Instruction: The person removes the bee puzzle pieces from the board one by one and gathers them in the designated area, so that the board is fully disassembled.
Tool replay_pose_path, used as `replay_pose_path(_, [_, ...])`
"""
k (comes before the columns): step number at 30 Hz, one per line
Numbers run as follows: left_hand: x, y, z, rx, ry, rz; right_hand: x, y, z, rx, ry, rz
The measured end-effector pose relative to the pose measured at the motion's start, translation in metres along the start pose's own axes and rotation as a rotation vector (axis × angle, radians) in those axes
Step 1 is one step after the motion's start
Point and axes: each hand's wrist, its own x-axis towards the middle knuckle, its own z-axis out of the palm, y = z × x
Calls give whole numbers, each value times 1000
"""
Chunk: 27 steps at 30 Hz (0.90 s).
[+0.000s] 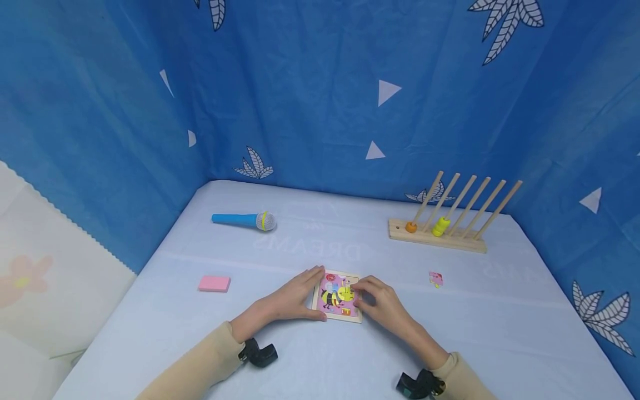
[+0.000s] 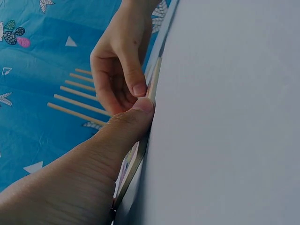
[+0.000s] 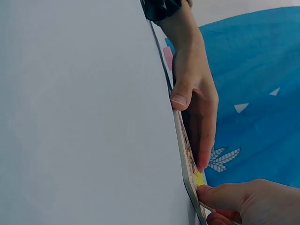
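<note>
A small bee jigsaw puzzle [image 1: 334, 305] in a light wooden frame lies on the table in the head view. My left hand [image 1: 296, 293] holds the frame at its left side, thumb at the near corner and fingers stretched to the far corner. In the left wrist view its thumb [image 2: 136, 112] presses the frame's edge. My right hand [image 1: 382, 305] is at the puzzle's right side, thumb and fingertips pinching a puzzle piece mostly hidden by them. The right wrist view shows that thumb [image 3: 220, 194] beside the yellow part. A loose pink puzzle piece [image 1: 436, 279] lies farther right.
A pink block [image 1: 214, 284] lies to the left, with a blue toy microphone [image 1: 240, 220] behind it. At the back right stands a wooden peg rack [image 1: 425, 238] with orange and yellow beads. Blue curtain [image 1: 320, 111] hangs behind the white-covered table.
</note>
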Motion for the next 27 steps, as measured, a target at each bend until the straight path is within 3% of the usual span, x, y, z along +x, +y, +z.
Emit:
replay_pose_path(14, [0, 0, 0, 3, -5, -14, 1, 1, 0, -40, 27, -95])
replay_pose_path(27, [-1, 1, 0, -8, -7, -16, 0, 1, 0, -51, 37, -97])
